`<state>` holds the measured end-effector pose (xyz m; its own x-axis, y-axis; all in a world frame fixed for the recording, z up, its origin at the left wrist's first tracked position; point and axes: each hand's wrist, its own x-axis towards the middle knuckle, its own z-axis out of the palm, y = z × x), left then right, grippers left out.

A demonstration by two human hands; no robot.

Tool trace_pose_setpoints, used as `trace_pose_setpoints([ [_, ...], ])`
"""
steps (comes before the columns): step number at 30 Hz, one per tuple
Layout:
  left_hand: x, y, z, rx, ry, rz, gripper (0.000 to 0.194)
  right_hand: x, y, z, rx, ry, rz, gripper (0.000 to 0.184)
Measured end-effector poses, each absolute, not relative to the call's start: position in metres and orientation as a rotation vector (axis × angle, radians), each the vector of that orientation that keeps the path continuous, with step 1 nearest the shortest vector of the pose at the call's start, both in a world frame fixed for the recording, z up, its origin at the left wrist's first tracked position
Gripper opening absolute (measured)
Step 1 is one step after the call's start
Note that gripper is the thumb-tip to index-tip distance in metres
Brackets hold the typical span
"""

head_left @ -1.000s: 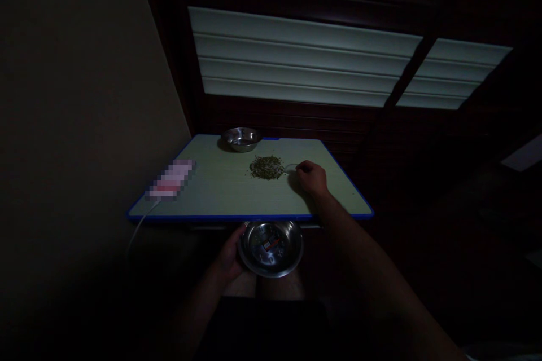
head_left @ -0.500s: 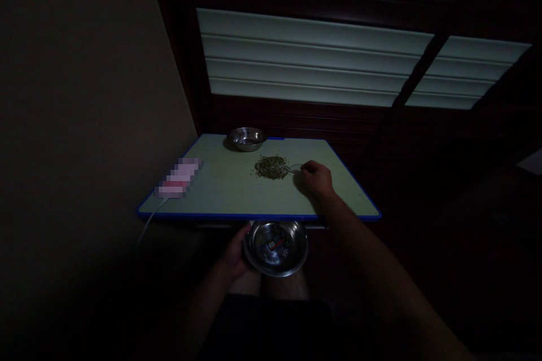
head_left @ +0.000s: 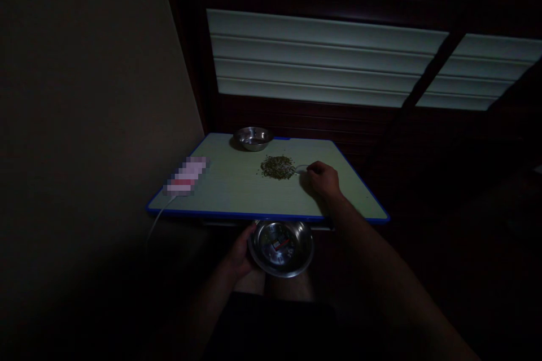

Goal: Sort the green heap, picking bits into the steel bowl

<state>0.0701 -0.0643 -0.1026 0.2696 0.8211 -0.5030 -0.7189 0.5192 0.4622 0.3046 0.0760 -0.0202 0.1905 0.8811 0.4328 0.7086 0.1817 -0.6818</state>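
Note:
A loose heap of small greenish-brown grains [head_left: 278,167] lies on the pale table top [head_left: 228,186]. At its right edge my right hand [head_left: 324,177] is closed on the thin, pale handle of what looks like a spoon [head_left: 301,167]; the far end touches the grains and is hard to make out in the dim light. Below the table's front edge, above my lap, my left hand [head_left: 243,251] grips a shiny steel bowl [head_left: 302,254] by its left side. A label shows on the bowl's bottom, and no grains can be made out inside.
A second steel bowl [head_left: 253,139] stands at the table's back left. A blurred-out pink phone-like thing [head_left: 186,176] lies on the left side, its white cable [head_left: 156,220] hanging over the front edge. A wall rises at left; dark slatted panels [head_left: 322,62] stand behind.
The whole view has shifted slightly, so everything sits a little further right. Both hands keep their holds, with no clear movement against the table.

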Motion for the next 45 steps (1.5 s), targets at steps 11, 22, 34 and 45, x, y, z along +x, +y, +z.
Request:
trace_pose_setpoints([
  [11, 0.070, -0.064, -0.099, 0.137, 0.805, 1.026, 0.027, 0.306, 0.078, -0.022, -1.577, -1.574, 0.232, 0.020],
  [22, 0.068, -0.063, -0.106, 0.165, 0.778, 1.042, 0.022, 0.302, 0.072, -0.016, -1.610, -1.537, 0.260, 0.018],
  [34, 0.069, -0.063, -0.104, 0.151, 0.806, 1.042, 0.021, 0.301, 0.070, -0.013, -1.653, -1.513, 0.264, 0.019],
  [45, 0.067, -0.063, -0.107, 0.183, 0.781, 1.070, 0.020, 0.301, 0.070, -0.014, -1.594, -1.537, 0.286, 0.018],
])
